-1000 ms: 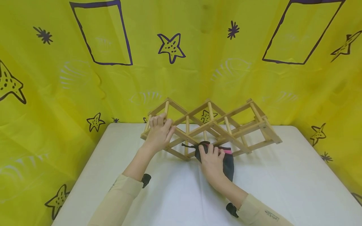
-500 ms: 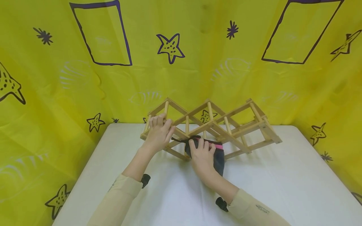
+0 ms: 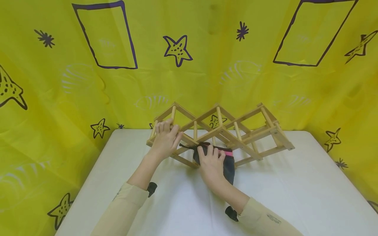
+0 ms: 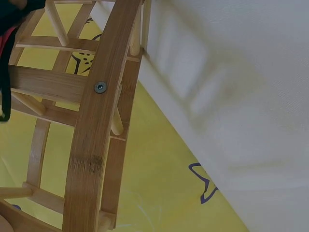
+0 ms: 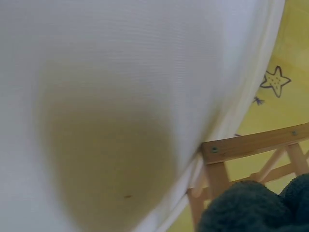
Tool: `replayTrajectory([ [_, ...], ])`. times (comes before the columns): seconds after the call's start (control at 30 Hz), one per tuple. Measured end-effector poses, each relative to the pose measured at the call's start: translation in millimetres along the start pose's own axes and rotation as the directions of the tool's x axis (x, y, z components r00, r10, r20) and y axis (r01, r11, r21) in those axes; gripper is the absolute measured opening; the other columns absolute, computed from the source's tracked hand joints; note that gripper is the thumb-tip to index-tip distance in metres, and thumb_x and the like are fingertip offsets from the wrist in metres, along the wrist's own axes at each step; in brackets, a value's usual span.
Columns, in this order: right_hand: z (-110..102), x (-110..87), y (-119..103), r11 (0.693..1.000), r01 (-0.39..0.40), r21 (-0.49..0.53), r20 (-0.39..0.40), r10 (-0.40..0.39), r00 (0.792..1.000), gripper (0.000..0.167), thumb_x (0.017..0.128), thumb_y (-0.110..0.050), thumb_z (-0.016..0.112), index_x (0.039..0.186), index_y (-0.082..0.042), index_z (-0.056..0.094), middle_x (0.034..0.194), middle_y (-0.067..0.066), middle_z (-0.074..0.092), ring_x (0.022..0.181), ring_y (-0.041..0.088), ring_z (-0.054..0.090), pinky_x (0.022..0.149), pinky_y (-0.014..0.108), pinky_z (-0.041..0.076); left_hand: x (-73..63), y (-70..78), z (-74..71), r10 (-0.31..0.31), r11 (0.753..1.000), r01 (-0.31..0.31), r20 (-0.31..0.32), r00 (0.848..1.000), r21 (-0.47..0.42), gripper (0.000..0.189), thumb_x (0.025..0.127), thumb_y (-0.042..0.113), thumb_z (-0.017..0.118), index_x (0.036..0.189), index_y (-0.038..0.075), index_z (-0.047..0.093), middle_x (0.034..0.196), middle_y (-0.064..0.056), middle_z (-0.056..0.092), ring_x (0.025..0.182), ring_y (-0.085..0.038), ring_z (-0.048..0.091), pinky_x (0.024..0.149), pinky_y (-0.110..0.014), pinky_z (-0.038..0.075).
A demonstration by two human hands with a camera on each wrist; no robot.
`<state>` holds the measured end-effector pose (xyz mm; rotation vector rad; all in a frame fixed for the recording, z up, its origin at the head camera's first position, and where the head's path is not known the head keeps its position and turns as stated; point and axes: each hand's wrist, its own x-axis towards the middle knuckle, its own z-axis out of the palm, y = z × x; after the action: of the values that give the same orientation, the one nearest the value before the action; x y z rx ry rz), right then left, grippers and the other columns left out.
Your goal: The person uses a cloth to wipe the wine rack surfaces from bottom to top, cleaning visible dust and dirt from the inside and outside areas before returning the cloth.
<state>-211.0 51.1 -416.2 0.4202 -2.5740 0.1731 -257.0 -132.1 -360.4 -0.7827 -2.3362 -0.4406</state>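
A folding wooden lattice rack stands near the back of the white table, its crossed slats joined by round dowels. My left hand grips its left part, fingers over a slat. In front of the rack's middle, my right hand holds a dark, fuzzy cloth item with a pink band and a thin black cord; its exact kind cannot be told. The cloth fills the lower right corner of the right wrist view. In the left wrist view, the rack shows close up with a screw head.
A white cloth covers the table. Behind and at both sides hangs a yellow curtain printed with starfish and shells. The rack's right end reaches toward the table's back right.
My right hand has moved left and slightly toward the rack with the dark cloth, then stays almost still. The left hand and the rack have hardly moved.
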Motion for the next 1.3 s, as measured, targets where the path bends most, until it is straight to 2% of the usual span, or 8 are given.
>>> replayTrajectory([
  [0.13,6,-8.3,10,1.0,-0.012,-0.006,0.005,0.012,1.0,0.052,0.063,-0.003,0.073,0.107,-0.012,0.047,0.094,0.018,0.044,0.085,0.033,0.043,0.079,0.052,0.029,0.5,0.4,0.3,-0.007,1.0,0.007,0.006,1.0,0.0,0.047,0.099,0.041,0.012,0.091,0.006,0.042,0.115,-0.016,0.027,0.097,-0.031,0.026,0.087,-0.047,0.018],
  [0.37,9,-15.7,19,1.0,-0.022,-0.007,0.02,0.022,1.0,0.05,0.064,-0.005,0.074,0.106,-0.011,0.047,0.094,0.019,0.044,0.085,0.034,0.043,0.077,0.052,0.029,0.9,1.0,-1.4,-0.005,1.0,0.005,0.007,1.0,-0.017,0.03,0.099,0.03,0.027,0.093,0.006,0.042,0.112,-0.016,0.028,0.096,-0.031,0.025,0.087,-0.047,0.018],
  [0.47,8,-12.5,15,1.0,-0.015,-0.006,0.002,0.015,1.0,0.051,0.063,-0.004,0.074,0.106,-0.011,0.047,0.093,0.018,0.045,0.084,0.033,0.043,0.078,0.052,0.029,0.8,0.3,-0.6,0.0,1.0,0.0,-0.002,1.0,-0.011,0.032,0.099,0.032,0.025,0.092,0.006,0.042,0.111,-0.017,0.029,0.095,-0.031,0.025,0.086,-0.047,0.018],
  [0.63,3,-1.4,2,1.0,0.009,-0.005,-0.028,-0.009,1.0,0.053,0.063,-0.005,0.075,0.106,-0.012,0.046,0.094,0.018,0.045,0.084,0.032,0.043,0.078,0.051,0.029,0.7,-0.1,0.0,0.006,1.0,-0.006,-0.013,1.0,-0.003,0.046,0.099,0.04,0.014,0.093,0.006,0.043,0.113,-0.017,0.028,0.096,-0.031,0.025,0.086,-0.047,0.018],
  [0.87,-7,8.7,-11,1.0,0.003,-0.015,0.039,-0.002,0.999,0.057,0.064,-0.012,0.078,0.11,-0.013,0.045,0.097,0.017,0.043,0.088,0.032,0.042,0.081,0.05,0.028,0.8,-0.1,0.4,0.017,1.0,-0.017,-0.027,1.0,0.003,0.047,0.099,0.04,0.014,0.093,0.005,0.045,0.114,-0.016,0.027,0.095,-0.03,0.025,0.085,-0.047,0.018],
  [0.97,-8,8.0,-11,1.0,-0.004,-0.013,0.051,0.004,0.999,0.056,0.065,-0.011,0.077,0.111,-0.013,0.045,0.097,0.017,0.044,0.089,0.032,0.043,0.081,0.05,0.028,0.9,-0.5,1.0,0.019,1.0,-0.018,-0.032,0.999,0.005,0.048,0.099,0.04,0.013,0.093,0.005,0.045,0.113,-0.017,0.029,0.095,-0.03,0.025,0.085,-0.047,0.018],
  [1.17,0,-0.2,-1,1.0,-0.006,-0.01,0.007,0.006,1.0,0.054,0.064,-0.004,0.074,0.11,-0.013,0.046,0.095,0.018,0.044,0.086,0.033,0.043,0.079,0.051,0.029,0.9,0.0,0.2,0.004,1.0,-0.004,-0.003,1.0,-0.002,0.045,0.099,0.04,0.013,0.093,0.006,0.043,0.112,-0.015,0.027,0.096,-0.03,0.025,0.087,-0.047,0.018],
  [1.3,6,-7.7,8,1.0,-0.02,-0.01,0.007,0.02,1.0,0.05,0.066,-0.004,0.072,0.109,-0.012,0.048,0.095,0.018,0.044,0.086,0.034,0.043,0.079,0.052,0.029,0.5,0.3,-0.4,-0.009,1.0,0.009,0.012,1.0,-0.011,0.032,0.1,0.032,0.025,0.094,0.007,0.042,0.111,-0.015,0.027,0.097,-0.031,0.025,0.089,-0.049,0.017],
])
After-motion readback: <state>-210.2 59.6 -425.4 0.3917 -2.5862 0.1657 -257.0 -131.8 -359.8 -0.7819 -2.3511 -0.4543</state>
